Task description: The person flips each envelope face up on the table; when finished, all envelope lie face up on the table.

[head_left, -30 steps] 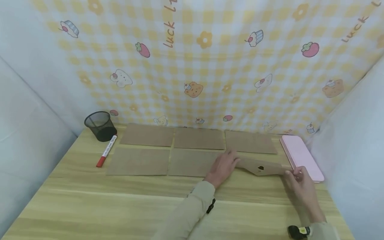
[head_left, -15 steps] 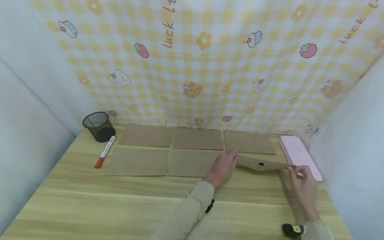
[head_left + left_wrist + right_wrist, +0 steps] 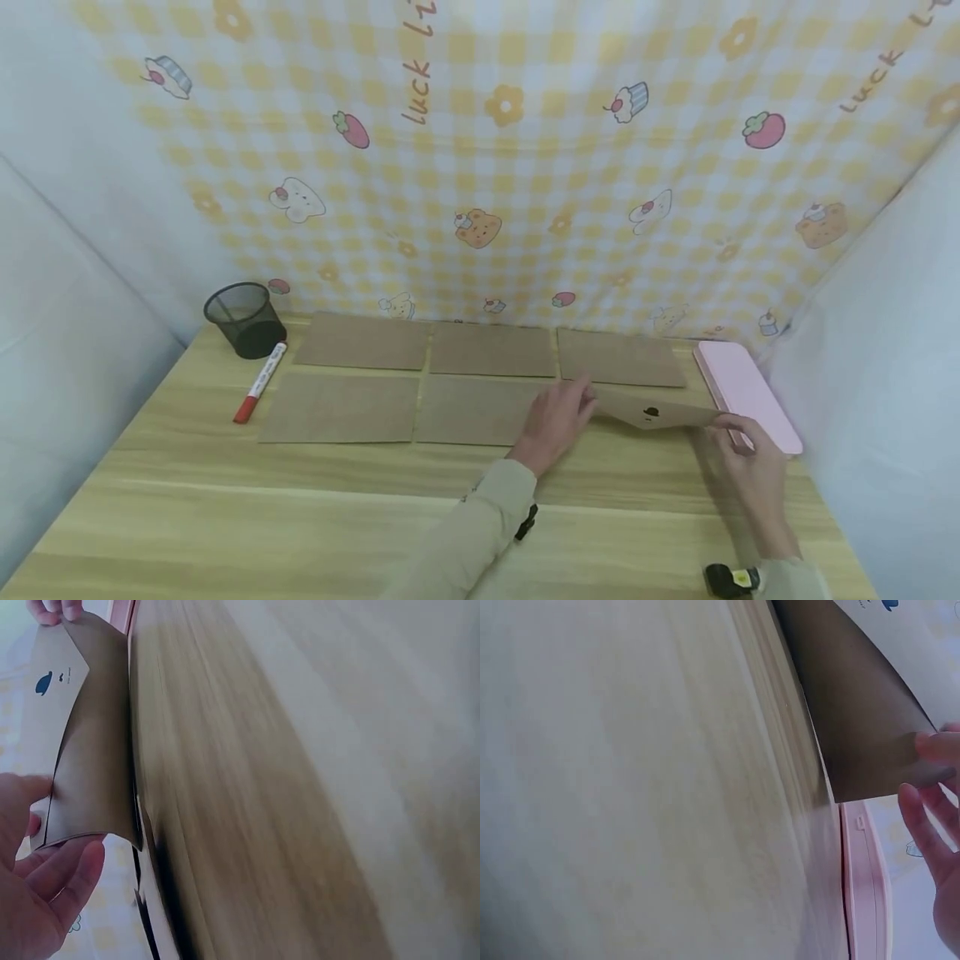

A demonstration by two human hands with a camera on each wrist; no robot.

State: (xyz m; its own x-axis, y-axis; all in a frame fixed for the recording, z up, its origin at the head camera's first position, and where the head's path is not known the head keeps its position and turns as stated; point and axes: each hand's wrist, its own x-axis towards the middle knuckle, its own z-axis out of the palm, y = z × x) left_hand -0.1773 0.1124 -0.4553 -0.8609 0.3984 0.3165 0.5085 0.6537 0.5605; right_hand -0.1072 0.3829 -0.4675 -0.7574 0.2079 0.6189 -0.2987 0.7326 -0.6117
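Note:
A brown kraft-paper envelope [image 3: 651,414] with a pointed flap, printed with a small hat and moustache, is held lengthwise between two hands. The left hand [image 3: 553,421] pinches its left end; in the left wrist view that hand's thumb lies on the flap side [image 3: 45,885], fingers behind. At the other end the right hand [image 3: 753,458] pinches between thumb and fingers, and the right wrist view shows the envelope's plain body [image 3: 862,712] bowed outward from the flap. Its lower edge stands close over the wooden table [image 3: 315,517].
Three flat brown paper pieces make a back row, one of them a middle sheet [image 3: 491,350]; two more, including a left sheet [image 3: 341,408], lie in front. A pink case [image 3: 750,396] is beside the right hand. A black mesh cup [image 3: 247,321] and red-capped marker [image 3: 261,382] stand left.
The right hand has shifted slightly at the envelope's right end, and that end looks a little narrower and higher. The left hand keeps its hold. The head view has drifted slightly.

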